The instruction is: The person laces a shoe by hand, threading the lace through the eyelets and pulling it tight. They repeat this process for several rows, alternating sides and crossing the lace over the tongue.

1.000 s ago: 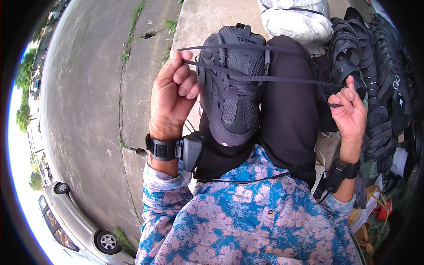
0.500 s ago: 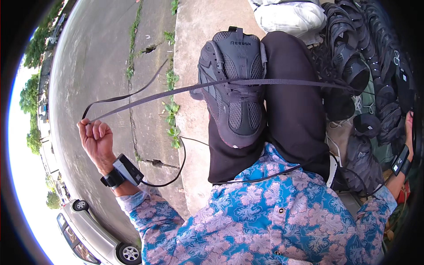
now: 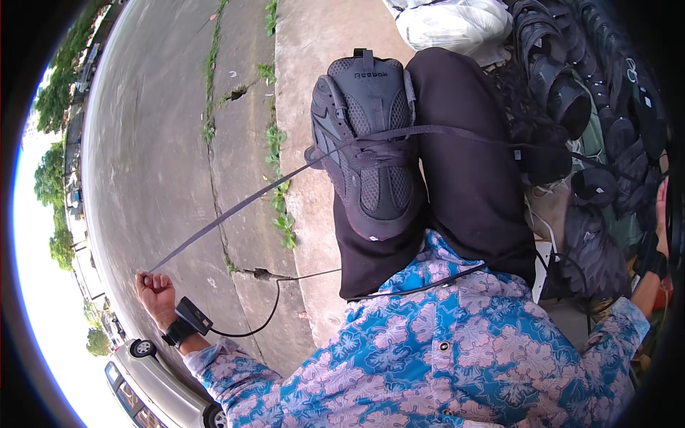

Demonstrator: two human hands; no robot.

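A dark grey sneaker (image 3: 378, 192) rests on my left thigh, its toe toward me and its tongue standing up. A flat dark shoelace (image 3: 242, 203) is threaded low on the shoe, with many upper eyelets bare. My left hand (image 3: 155, 294), stretched far out to the left, is closed on one end of the lace, which runs straight from the shoe. The other end crosses my right thigh toward my right hand (image 3: 663, 217) at the far right rim. That hand seems to grip the lace, though its fingertips are lost in the dark edge.
Rows of dark shoes (image 3: 560, 93) lie to my right, with a white plastic bag (image 3: 453, 28) beyond my knee. A black cable (image 3: 275, 314) runs from my left wrist device (image 3: 191, 315). Cracked concrete (image 3: 164, 143) and a parked silver car (image 3: 160, 381) are on the left.
My left hand has moved lower, toward me, and the loose lace end beside it no longer shows. The right side of the lace now bends over my thigh. The sneaker stays on my thigh.
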